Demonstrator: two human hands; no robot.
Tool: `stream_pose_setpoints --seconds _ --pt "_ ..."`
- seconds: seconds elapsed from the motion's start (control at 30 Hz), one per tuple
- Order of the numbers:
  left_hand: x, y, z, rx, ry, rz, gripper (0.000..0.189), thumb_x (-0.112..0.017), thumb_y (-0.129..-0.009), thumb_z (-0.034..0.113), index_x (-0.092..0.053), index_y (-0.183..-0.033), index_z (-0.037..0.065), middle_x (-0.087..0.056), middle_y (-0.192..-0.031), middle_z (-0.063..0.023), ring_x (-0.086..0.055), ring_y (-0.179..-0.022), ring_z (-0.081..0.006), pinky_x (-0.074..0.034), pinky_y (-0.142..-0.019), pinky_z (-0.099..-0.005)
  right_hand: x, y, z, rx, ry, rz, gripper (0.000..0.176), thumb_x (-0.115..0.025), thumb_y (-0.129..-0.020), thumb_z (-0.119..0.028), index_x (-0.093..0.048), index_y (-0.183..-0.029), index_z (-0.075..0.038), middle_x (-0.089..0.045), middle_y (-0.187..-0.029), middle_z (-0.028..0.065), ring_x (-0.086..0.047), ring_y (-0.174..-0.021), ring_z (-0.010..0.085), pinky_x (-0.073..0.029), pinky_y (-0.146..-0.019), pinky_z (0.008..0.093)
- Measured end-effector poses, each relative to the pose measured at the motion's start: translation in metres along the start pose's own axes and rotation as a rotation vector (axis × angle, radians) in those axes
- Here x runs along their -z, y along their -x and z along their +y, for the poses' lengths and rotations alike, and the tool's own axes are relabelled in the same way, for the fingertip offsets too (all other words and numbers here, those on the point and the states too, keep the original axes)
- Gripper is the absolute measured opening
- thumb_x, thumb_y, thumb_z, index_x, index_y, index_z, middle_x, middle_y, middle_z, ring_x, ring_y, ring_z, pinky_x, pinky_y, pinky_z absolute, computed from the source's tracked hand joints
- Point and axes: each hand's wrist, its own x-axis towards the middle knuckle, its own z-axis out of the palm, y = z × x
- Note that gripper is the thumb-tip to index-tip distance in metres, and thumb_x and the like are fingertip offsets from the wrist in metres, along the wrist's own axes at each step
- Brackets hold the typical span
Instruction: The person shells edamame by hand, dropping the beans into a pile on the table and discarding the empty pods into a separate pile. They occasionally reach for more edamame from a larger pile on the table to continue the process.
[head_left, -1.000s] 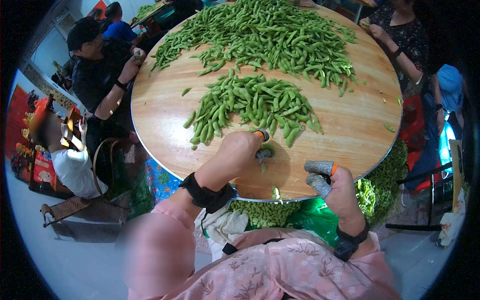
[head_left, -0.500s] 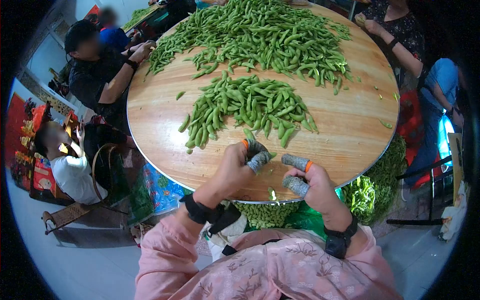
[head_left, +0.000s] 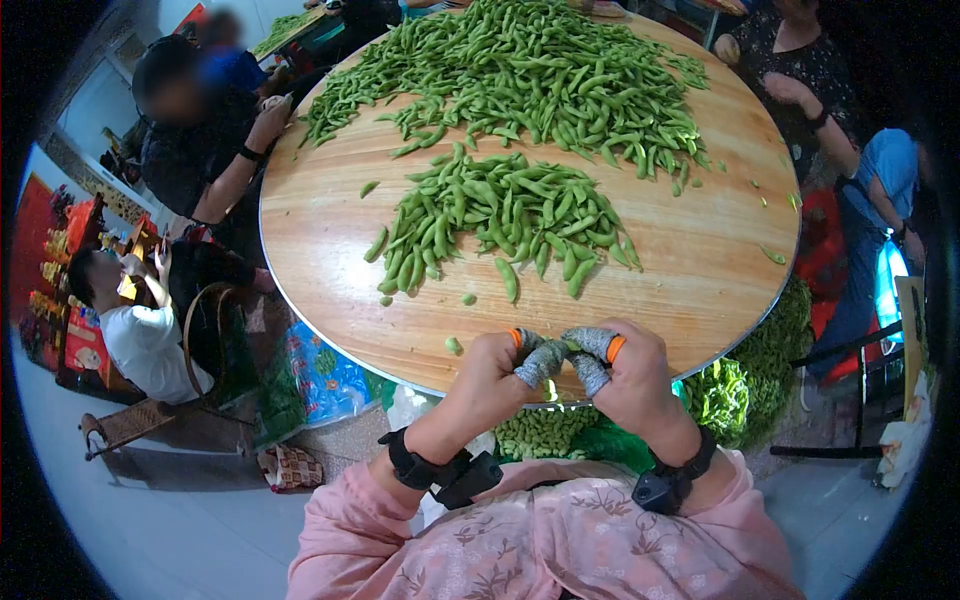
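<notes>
My left hand [head_left: 490, 375] and my right hand [head_left: 628, 375] meet at the near edge of a round wooden table [head_left: 690, 260]. Both wear grey fingertip covers with orange bands. Together the fingertips pinch a green bean pod [head_left: 566, 348], mostly hidden between them. A small heap of green pods [head_left: 500, 215] lies just beyond my hands. A much larger heap of pods [head_left: 530, 75] covers the far half of the table. One loose pod [head_left: 508, 280] lies between the small heap and my hands.
Below the table edge sits a bag of pods [head_left: 540, 430] by green plastic [head_left: 720, 395]. A person in black [head_left: 195, 140] works at the left, another person [head_left: 810, 80] at the far right. A person in white [head_left: 135, 330] sits lower left.
Both hands drew back from the small heap toward the near table edge and came together; the left hand carried a pod, and the right hand now pinches it too.
</notes>
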Motion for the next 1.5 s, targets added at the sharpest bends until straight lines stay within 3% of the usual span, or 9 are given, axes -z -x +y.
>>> stream_pose_setpoints --seconds 0.3,0.4,0.47,0.53,0.73,1.07,1.17,1.27,1.5 --pt "-0.004 0.003 0.002 0.084 0.139 -0.057 0.015 -0.050 -0.083 0.014 -0.055 -0.086 0.000 -0.052 -0.069 0.0031 -0.046 -0.060 -0.0039 -0.040 -0.053 -0.0193 0.007 0.003 -0.005 0.231 0.268 -0.028 0.025 -0.058 -0.058 -0.002 -0.059 -0.083 0.002 -0.054 -0.077 0.0133 -0.054 -0.068 0.0298 -0.045 -0.063 0.0332" --pt "-0.003 0.004 -0.006 -0.045 0.023 -0.059 0.013 -0.050 -0.082 0.011 -0.054 -0.086 -0.001 -0.053 -0.071 0.0029 -0.046 -0.061 -0.0056 -0.040 -0.054 -0.0204 0.006 0.007 -0.002 -0.047 -0.103 -0.062 0.022 -0.057 -0.067 0.001 -0.058 -0.089 0.003 -0.057 -0.081 0.0100 -0.057 -0.072 0.0235 -0.045 -0.067 0.0278" --pt "-0.001 0.006 -0.004 -0.146 -0.125 -0.053 0.012 -0.050 -0.082 0.009 -0.054 -0.085 -0.002 -0.053 -0.071 0.0029 -0.047 -0.061 -0.0066 -0.040 -0.055 -0.0210 0.009 0.010 0.002 -0.398 -0.733 -0.163 0.020 -0.055 -0.074 0.000 -0.057 -0.094 0.002 -0.058 -0.084 0.0059 -0.055 -0.076 0.0133 -0.044 -0.068 0.0240" --pt "0.001 0.009 0.010 -0.175 -0.761 -0.241 0.009 -0.051 -0.081 0.007 -0.052 -0.083 -0.002 -0.053 -0.072 0.0021 -0.046 -0.063 -0.0079 -0.040 -0.057 -0.0223 0.007 0.007 0.004 -0.440 -0.810 -0.233 0.020 -0.054 -0.075 0.000 -0.056 -0.095 0.001 -0.057 -0.084 0.0043 -0.053 -0.076 0.0103 -0.044 -0.068 0.0231" --pt "-0.003 0.008 -0.014 -0.018 0.093 -0.191 0.008 -0.050 -0.081 0.006 -0.051 -0.086 -0.001 -0.052 -0.077 0.0003 -0.046 -0.070 -0.0072 -0.040 -0.063 -0.0222 0.006 0.012 0.015 -0.393 -0.706 -0.255 0.018 -0.057 -0.075 0.000 -0.056 -0.093 0.002 -0.058 -0.082 0.0035 -0.053 -0.074 0.0090 -0.044 -0.068 0.0227" --pt "-0.002 0.012 -0.010 -0.089 0.075 -0.149 0.016 -0.046 -0.085 0.011 -0.050 -0.092 -0.002 -0.052 -0.079 -0.0005 -0.047 -0.074 -0.0078 -0.040 -0.065 -0.0216 0.002 0.015 0.014 -0.380 -0.804 -0.191 0.013 -0.059 -0.073 0.001 -0.057 -0.086 0.002 -0.059 -0.079 0.0039 -0.055 -0.072 0.0094 -0.045 -0.066 0.0225" --pt "0.000 0.013 -0.008 -0.118 -0.097 -0.233 0.017 -0.045 -0.074 -0.003 -0.052 -0.090 -0.001 -0.051 -0.067 -0.0058 -0.042 -0.068 -0.0083 -0.038 -0.062 -0.0243 0.003 0.014 0.012 -0.337 -0.758 -0.215 0.013 -0.058 -0.074 0.001 -0.057 -0.087 0.003 -0.059 -0.081 0.0044 -0.055 -0.073 0.0094 -0.045 -0.066 0.0222" --pt "-0.001 0.013 -0.009 -0.169 -0.053 -0.191 0.018 -0.047 -0.072 -0.003 -0.052 -0.089 0.001 -0.052 -0.067 -0.0102 -0.048 -0.064 -0.0144 -0.039 -0.059 -0.0273 0.001 0.013 0.006 -0.399 -0.749 -0.143 0.014 -0.057 -0.075 0.000 -0.057 -0.088 0.003 -0.059 -0.082 0.0045 -0.055 -0.074 0.0093 -0.045 -0.067 0.0221" --pt "-0.010 0.019 -0.011 -0.344 -0.717 0.087 0.029 -0.059 -0.059 0.000 -0.052 -0.087 0.003 -0.054 -0.075 -0.0142 -0.054 -0.066 -0.0321 -0.044 -0.056 -0.0325 0.002 0.019 0.005 -0.514 -0.877 -0.196 0.015 -0.053 -0.079 -0.003 -0.055 -0.092 0.003 -0.059 -0.082 0.0033 -0.054 -0.075 0.0086 -0.044 -0.067 0.0219"
